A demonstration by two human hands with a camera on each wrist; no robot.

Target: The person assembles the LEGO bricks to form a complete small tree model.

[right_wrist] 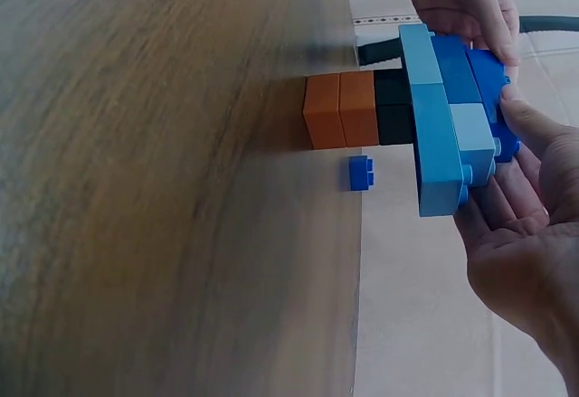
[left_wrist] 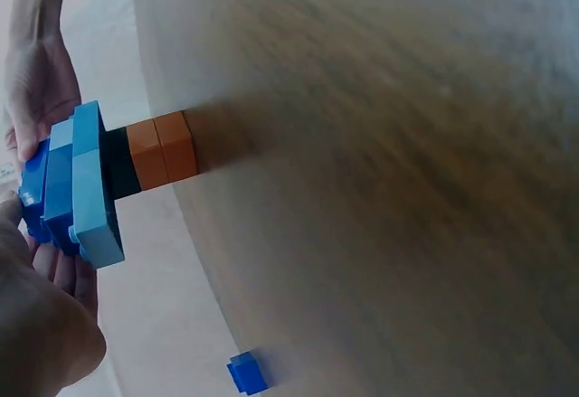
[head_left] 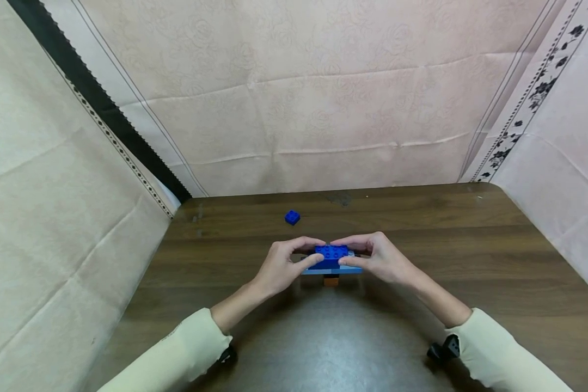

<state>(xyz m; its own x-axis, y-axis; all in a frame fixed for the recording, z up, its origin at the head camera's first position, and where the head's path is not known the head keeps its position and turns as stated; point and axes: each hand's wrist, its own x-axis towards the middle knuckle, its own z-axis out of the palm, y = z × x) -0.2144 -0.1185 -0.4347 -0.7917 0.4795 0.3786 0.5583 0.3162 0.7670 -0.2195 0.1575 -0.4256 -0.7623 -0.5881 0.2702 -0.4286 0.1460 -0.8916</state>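
Observation:
A stacked brick model stands upright on the table. Two orange bricks (right_wrist: 341, 110) form its foot, with very dark bricks (right_wrist: 393, 108) above them. A wider light blue layer (right_wrist: 425, 130) overhangs that column, topped by a layer of mid-blue and pale blue bricks. The uppermost piece is a dark blue brick (head_left: 331, 251) with studs. My left hand (head_left: 290, 262) pinches this blue brick from the left, thumb at the near side and fingers behind. From the right, my right hand (head_left: 379, 258) pinches it in the same way.
Behind the model, a small loose blue brick (head_left: 292, 217) lies on the brown wooden table (head_left: 215, 228). Pale patterned cloth (head_left: 323, 109) hangs beyond the table's far edge and at both sides. A dark strip (head_left: 112, 117) runs along the cloth at the left.

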